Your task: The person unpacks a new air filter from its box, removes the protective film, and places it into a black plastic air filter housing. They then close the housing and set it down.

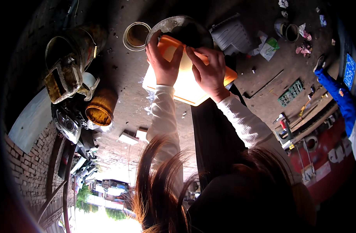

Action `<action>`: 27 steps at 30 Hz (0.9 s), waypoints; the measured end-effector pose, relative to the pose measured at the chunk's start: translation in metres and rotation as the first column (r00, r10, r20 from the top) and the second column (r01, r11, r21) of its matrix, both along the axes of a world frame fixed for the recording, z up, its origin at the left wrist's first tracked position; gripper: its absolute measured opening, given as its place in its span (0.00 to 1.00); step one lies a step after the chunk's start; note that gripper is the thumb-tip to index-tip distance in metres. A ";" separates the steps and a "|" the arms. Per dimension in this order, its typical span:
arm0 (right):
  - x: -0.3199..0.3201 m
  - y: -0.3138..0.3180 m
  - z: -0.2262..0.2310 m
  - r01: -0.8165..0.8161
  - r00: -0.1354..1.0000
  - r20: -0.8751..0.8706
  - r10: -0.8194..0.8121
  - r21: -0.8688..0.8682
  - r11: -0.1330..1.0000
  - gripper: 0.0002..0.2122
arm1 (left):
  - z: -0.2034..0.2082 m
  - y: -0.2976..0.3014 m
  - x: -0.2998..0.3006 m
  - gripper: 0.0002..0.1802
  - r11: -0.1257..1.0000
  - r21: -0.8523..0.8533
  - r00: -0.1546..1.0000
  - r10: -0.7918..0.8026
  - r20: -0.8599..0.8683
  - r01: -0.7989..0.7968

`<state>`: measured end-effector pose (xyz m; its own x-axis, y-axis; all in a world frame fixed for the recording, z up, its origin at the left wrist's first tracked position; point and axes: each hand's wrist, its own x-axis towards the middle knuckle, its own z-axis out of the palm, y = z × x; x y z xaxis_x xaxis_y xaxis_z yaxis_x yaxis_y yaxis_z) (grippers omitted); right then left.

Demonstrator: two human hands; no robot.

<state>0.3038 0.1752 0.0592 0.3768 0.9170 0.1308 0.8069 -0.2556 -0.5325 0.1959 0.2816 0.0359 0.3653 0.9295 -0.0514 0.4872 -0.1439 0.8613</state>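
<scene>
The left hand (163,64) straddles the far-left corner of an orange-edged panel (184,86), thumb and fingers apart; the right hand (211,73) bends at its far edge. I cannot tell whether either grip pinches it. Beyond sits a round basin (172,24), between an open can (125,38) and a grey ribbed plastic part (232,34).

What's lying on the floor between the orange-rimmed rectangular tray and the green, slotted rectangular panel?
A thin, dark, straight rod lies between the tray and the panel, as the head view shows.
</scene>
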 end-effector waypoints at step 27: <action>0.011 0.036 0.010 0.139 0.906 -0.388 -0.171 -0.109 0.984 0.12 | -0.016 0.010 -0.011 0.41 0.996 -0.090 0.998 0.013 -0.059 -0.018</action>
